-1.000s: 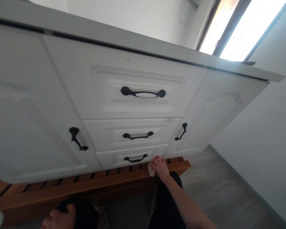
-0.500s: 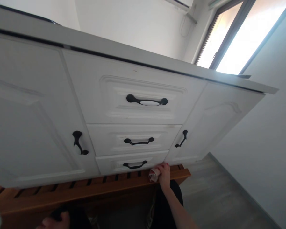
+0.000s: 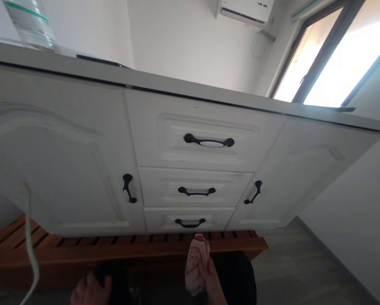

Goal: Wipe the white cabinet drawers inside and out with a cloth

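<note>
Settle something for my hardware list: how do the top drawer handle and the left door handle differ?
The top drawer handle runs crosswise; the left door handle runs up and down. The top drawer handle sits higher than the left door handle. Both are dark with white insets.

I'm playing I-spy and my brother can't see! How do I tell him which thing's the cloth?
Find the big white cabinet, then look down to the slatted wood bench at its foot. Below the lowest black handle, in the right grip, is the cloth. It's crumpled and pale with red marks, unlike the plain brown bench and the dark trouser leg beside it.
</note>
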`<state>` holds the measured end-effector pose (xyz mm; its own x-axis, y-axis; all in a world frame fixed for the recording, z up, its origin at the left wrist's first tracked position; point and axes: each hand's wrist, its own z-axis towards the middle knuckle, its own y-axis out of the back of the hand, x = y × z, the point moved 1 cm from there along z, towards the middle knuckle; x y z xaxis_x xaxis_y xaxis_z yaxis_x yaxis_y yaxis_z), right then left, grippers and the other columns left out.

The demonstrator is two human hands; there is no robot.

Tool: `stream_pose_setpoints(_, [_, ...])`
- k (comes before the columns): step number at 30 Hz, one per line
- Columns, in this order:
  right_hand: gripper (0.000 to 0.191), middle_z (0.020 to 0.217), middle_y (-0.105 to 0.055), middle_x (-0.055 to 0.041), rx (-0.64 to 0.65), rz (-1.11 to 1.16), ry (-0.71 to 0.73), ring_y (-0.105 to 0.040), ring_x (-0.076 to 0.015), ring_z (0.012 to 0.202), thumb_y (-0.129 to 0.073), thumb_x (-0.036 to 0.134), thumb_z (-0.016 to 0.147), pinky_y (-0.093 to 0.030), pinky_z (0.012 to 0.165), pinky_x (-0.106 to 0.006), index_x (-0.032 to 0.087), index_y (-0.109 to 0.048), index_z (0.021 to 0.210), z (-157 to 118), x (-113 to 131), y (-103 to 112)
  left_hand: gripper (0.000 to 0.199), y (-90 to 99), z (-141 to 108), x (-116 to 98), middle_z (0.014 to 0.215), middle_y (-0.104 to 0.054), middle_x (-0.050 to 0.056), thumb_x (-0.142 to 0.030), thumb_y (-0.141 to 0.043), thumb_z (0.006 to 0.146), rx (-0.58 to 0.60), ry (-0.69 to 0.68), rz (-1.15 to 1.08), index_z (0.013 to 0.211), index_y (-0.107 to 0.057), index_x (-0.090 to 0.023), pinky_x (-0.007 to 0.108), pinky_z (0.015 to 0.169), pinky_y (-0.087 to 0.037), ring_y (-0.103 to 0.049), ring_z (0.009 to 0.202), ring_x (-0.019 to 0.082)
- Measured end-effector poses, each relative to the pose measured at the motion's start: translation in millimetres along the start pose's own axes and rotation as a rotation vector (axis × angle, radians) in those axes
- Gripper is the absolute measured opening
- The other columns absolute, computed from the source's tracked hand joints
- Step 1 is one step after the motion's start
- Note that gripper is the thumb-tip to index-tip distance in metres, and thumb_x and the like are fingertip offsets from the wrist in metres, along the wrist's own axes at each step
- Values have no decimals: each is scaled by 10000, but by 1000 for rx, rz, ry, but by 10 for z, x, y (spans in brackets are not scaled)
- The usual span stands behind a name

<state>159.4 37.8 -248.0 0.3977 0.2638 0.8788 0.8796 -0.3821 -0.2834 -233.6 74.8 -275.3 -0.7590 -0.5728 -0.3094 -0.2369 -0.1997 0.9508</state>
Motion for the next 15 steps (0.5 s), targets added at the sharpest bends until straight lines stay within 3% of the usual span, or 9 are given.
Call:
stream_pose_setpoints(2, [811, 1076, -776, -110, 16, 81, -67, -739, -352, 1041, -885, 725, 552, -566, 935, -492, 203, -671, 1134, -161, -10, -70, 693, 36, -211, -164, 1404, -576, 246, -518, -310, 861, -9, -244, -69, 1355, -563, -103, 616, 1024, -484, -529, 1321, 449])
stream_pose_setpoints(4, [804, 1112, -769, -109, 0, 93, -75, -735, -339, 1060, -881, 692, 590, -563, 949, -479, 208, -642, 1187, -278, 34, -124, 628, 44, -510, -401, 1338, -601, 236, -500, -379, 844, 53, -414, -272, 1262, -623, -99, 573, 1130, -446, -559, 1298, 408])
stream_pose_setpoints(7, [776, 1192, -749, -102, -49, -8, -6, -711, -329, 1131, -877, 597, 631, -540, 1006, -458, 219, -612, 1255, -390, 149, -202, 446, 97, -1061, -854, 1323, -621, 143, -512, -540, 840, 313, -534, -632, 1146, -698, -228, 535, 1143, -466, -592, 1280, 336])
stream_pose_setpoints(9, [761, 1240, -732, -104, -28, -121, 67, -693, -326, 1164, -846, 547, 674, -529, 1028, -446, 211, -593, 1308, -457, 229, -278, 463, 201, -1388, -1170, 1422, -584, 124, -534, -591, 861, 531, -556, -816, 1221, -690, -260, 495, 1119, -496, -577, 1323, 307])
stream_pose_setpoints(11, [759, 1277, -716, -117, 44, -223, 138, -684, -329, 1172, -802, 527, 717, -525, 1032, -448, 196, -570, 1359, -538, 282, -375, 514, 342, -1586, -1439, 1355, -642, 137, -551, -645, 825, 678, -511, -944, 1232, -677, -239, 491, 1134, -481, -607, 1285, 310])
stream_pose_setpoints(15, [809, 1436, -631, -140, 150, -310, 230, -608, -333, 1312, -775, 469, 738, -453, 1136, -458, 194, -519, 1455, -730, 288, -522, 624, 571, -1618, -1706, 1238, -727, 166, -542, -727, 721, 832, -356, -1065, 1218, -640, -174, 504, 1112, -481, -667, 1187, 344])
